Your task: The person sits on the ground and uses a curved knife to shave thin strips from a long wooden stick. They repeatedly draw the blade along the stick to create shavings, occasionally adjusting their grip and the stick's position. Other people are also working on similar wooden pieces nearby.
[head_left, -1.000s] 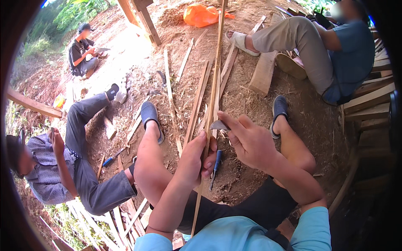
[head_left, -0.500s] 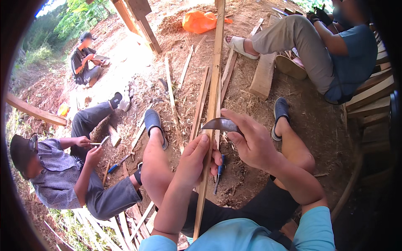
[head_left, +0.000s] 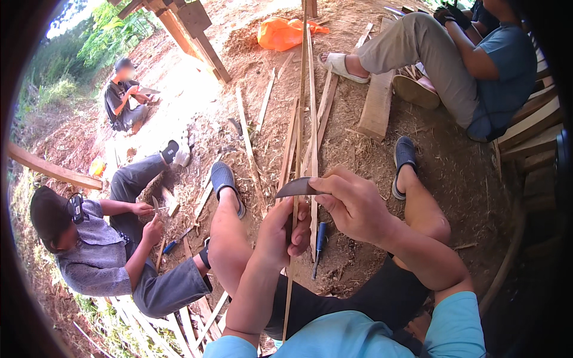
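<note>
A long, thin wooden strip (head_left: 289,298) runs from my lap out over the ground ahead, its narrow edge facing up. My left hand (head_left: 276,235) is closed around it, thumb along the near side. My right hand (head_left: 361,206) grips a knife with a dark, curved blade (head_left: 295,188), which lies across the strip just beyond my left fingers. Its handle is hidden in my right palm. Below my hands, a blue-handled tool (head_left: 320,238) with a slim metal shaft lies on the dirt between my legs.
Several wooden strips (head_left: 250,155) and a thick board (head_left: 377,107) lie ahead among shavings. One person (head_left: 98,256) sits close at left holding a knife, another (head_left: 507,59) sits at right, a third (head_left: 128,98) farther back. An orange bag (head_left: 280,36) lies beyond.
The strip has rolled from its broad face to its narrow edge in my left hand. The knife blade has shifted slightly left and lower, and my right fingers have closed in around it.
</note>
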`<state>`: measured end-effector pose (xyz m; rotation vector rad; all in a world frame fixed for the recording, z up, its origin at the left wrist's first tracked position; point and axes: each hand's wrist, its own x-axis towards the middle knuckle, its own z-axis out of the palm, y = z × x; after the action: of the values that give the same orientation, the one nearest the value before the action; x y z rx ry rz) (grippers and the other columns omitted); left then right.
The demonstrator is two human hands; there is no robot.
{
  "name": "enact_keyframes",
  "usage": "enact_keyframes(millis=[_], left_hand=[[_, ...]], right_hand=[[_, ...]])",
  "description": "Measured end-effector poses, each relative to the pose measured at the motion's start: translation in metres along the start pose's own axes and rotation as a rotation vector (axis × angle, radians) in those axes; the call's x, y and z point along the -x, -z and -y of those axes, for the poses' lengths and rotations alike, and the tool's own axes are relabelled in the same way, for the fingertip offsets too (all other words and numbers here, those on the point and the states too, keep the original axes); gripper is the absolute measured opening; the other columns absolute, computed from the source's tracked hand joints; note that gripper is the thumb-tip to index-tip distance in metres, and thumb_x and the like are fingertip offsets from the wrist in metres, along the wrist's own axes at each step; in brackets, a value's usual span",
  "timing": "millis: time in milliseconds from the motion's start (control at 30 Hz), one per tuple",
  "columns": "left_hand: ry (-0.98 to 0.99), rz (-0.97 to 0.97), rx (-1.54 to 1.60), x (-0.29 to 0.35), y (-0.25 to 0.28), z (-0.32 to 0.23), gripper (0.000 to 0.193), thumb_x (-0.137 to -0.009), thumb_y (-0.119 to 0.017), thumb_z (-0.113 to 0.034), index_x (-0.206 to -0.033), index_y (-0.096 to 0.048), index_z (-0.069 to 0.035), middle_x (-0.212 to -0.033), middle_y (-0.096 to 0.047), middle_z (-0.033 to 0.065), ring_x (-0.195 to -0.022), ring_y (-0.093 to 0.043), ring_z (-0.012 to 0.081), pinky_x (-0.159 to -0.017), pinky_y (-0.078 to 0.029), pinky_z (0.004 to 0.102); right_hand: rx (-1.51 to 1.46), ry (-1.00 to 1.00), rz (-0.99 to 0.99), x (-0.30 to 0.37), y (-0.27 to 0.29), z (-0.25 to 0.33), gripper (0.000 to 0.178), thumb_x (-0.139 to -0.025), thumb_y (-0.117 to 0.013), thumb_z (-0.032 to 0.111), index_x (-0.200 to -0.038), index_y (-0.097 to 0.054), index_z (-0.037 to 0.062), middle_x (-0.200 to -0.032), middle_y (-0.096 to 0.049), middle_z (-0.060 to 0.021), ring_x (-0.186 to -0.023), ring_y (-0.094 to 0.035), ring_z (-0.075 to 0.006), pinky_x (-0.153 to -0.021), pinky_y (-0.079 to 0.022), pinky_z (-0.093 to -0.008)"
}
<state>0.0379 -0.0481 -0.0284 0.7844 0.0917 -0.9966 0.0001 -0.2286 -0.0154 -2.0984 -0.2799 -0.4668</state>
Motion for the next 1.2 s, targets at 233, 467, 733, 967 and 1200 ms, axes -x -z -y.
enact_keyframes(millis=[233, 467, 733, 967, 1200], left_hand=[[0.003, 0.027, 0.032, 0.000, 0.001, 0.003, 0.037, -0.099, -0.031, -0.041, -0.081, -0.044, -0.011, -0.048, -0.038, 0.0000, -0.031, -0.030, 0.0095, -0.029, -0.024, 0.0217], [-0.033, -0.147, -0.120, 0.000, -0.014, 0.008, 0.039, -0.099, -0.031, -0.043, -0.080, -0.043, -0.011, -0.048, -0.035, -0.0008, -0.032, -0.028, 0.0090, -0.030, -0.022, 0.0218], [-0.072, -0.156, -0.224, 0.004, -0.016, 0.011, 0.039, -0.099, -0.030, -0.042, -0.081, -0.044, -0.010, -0.049, -0.034, -0.0016, -0.032, -0.026, 0.0082, -0.030, -0.021, 0.0215], [-0.092, -0.185, -0.256, 0.005, -0.013, 0.010, 0.037, -0.098, -0.032, -0.041, -0.083, -0.046, -0.010, -0.049, -0.035, -0.0008, -0.032, -0.027, 0.0092, -0.031, -0.021, 0.0223], [-0.105, -0.180, -0.238, 0.008, -0.010, 0.004, 0.038, -0.099, -0.035, -0.040, -0.087, -0.050, -0.007, -0.051, -0.041, 0.0012, -0.035, -0.033, 0.0087, -0.032, -0.028, 0.0204]], right_hand=[[0.030, 0.008, 0.011, 0.001, 0.004, 0.002, 0.023, -0.079, -0.061, 0.002, -0.101, -0.061, 0.0088, -0.078, -0.058, -0.0085, -0.065, -0.061, -0.0277, -0.055, -0.049, -0.0361], [0.113, -0.005, -0.078, -0.001, 0.003, -0.008, 0.023, -0.079, -0.062, 0.004, -0.101, -0.062, 0.0103, -0.079, -0.057, -0.0079, -0.065, -0.061, -0.0272, -0.055, -0.050, -0.0361], [0.165, 0.085, 0.011, -0.005, 0.013, -0.009, 0.020, -0.082, -0.062, 0.004, -0.102, -0.063, 0.0060, -0.077, -0.056, -0.0090, -0.062, -0.060, -0.0263, -0.054, -0.047, -0.0333], [0.198, 0.092, 0.059, -0.004, 0.008, -0.010, 0.026, -0.079, -0.061, 0.007, -0.104, -0.064, 0.0122, -0.082, -0.057, -0.0048, -0.064, -0.062, -0.0246, -0.054, -0.051, -0.0346], [0.125, 0.084, -0.024, -0.005, -0.002, -0.008, 0.024, -0.080, -0.063, 0.008, -0.104, -0.063, 0.0121, -0.083, -0.059, -0.0056, -0.065, -0.063, -0.0253, -0.053, -0.050, -0.0350]])
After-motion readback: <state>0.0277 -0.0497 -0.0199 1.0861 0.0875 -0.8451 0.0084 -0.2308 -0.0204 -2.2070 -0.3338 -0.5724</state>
